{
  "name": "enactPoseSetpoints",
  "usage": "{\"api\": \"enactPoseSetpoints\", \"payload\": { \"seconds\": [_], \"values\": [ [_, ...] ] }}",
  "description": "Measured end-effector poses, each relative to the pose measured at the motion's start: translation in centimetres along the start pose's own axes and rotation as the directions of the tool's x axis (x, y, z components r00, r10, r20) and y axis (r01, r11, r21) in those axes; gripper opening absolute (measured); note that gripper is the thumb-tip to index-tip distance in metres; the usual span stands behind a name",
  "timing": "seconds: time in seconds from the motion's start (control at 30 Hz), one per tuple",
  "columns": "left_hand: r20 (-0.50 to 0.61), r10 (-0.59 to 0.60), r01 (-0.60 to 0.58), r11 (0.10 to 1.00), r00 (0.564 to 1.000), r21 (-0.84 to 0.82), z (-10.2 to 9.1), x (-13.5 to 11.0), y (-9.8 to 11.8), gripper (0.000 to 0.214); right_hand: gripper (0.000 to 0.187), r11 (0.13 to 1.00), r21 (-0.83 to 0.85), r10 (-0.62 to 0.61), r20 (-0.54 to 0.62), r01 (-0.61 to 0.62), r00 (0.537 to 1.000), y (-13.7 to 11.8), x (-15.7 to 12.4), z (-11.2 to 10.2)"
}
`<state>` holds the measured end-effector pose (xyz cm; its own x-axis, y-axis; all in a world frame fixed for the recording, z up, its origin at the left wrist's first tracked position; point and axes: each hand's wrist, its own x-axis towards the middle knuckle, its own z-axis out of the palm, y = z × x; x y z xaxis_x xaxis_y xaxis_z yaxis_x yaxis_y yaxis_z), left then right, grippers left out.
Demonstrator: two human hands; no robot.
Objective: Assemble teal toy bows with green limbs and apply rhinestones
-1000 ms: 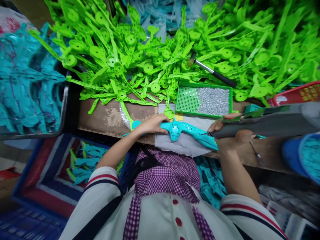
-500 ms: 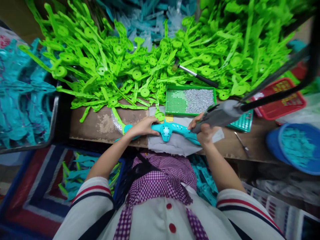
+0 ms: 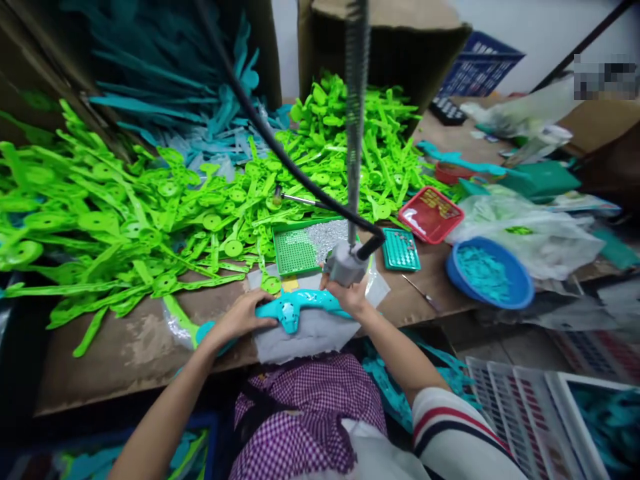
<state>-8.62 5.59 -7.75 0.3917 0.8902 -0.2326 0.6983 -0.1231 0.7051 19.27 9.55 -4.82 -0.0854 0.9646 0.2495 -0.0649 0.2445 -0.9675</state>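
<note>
A turquoise moulded plastic part (image 3: 289, 313) lies across a grey cloth (image 3: 305, 340) at the table's front edge. My left hand (image 3: 246, 313) is closed on its left end, thumb and fingers gripping the sides. My right hand (image 3: 349, 293) wraps round a grey electric screwdriver (image 3: 345, 265) that hangs from a coiled spring and a black cable. The tool stands nearly upright over the right part of the turquoise piece. Its tip is hidden by the hand, so I cannot tell whether it touches.
Behind the cloth is a green tray (image 3: 295, 250) of small silvery screws. A heap of lime-green plastic parts (image 3: 210, 207) spreads beyond it, with a hammer (image 3: 300, 199) on top. To the right are a teal tray (image 3: 400, 250), a red tray (image 3: 433, 213), a blue basin (image 3: 490, 273) and a screwdriver (image 3: 423, 293).
My view has swung to the right, showing more of the table's right side. The electric screwdriver has gone from leaning to nearly upright. Both hands keep their grips.
</note>
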Motion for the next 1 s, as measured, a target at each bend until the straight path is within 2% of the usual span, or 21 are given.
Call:
{"api": "enactPoseSetpoints", "payload": {
  "seconds": [0.13, 0.33, 0.63, 0.8, 1.0],
  "values": [
    [-0.007, -0.005, 0.005, 1.000, 1.000, -0.010, 0.0, 0.0, 0.0, 0.048, 0.037, 0.999, -0.039, 0.004, 0.017, -0.004, 1.000, 0.1, 0.1, 0.2],
    [0.023, -0.020, 0.020, 1.000, 1.000, 0.002, -0.2, 0.0, 0.4, 0.048, 0.032, 0.996, -0.047, -0.076, -0.024, 0.075, 0.997, 0.5, 0.9, -0.5],
    [0.011, -0.052, 0.052, 0.999, 0.999, 0.005, -0.2, -0.2, 1.0, 0.048, 0.034, 0.991, -0.087, -0.102, -0.038, 0.098, 0.994, 0.9, 2.6, -0.7],
    [0.031, -0.069, 0.069, 0.998, 0.997, 0.001, -0.4, -0.2, 1.3, 0.049, 0.033, 0.991, -0.057, -0.126, -0.064, 0.123, 0.990, 1.8, 2.8, -0.3],
    [0.023, -0.067, 0.068, 0.997, 0.997, -0.020, -0.4, -0.2, 1.4, 0.047, 0.038, 0.991, -0.007, -0.137, -0.095, 0.137, 0.986, 1.4, 3.4, -0.3]
  ]
}}
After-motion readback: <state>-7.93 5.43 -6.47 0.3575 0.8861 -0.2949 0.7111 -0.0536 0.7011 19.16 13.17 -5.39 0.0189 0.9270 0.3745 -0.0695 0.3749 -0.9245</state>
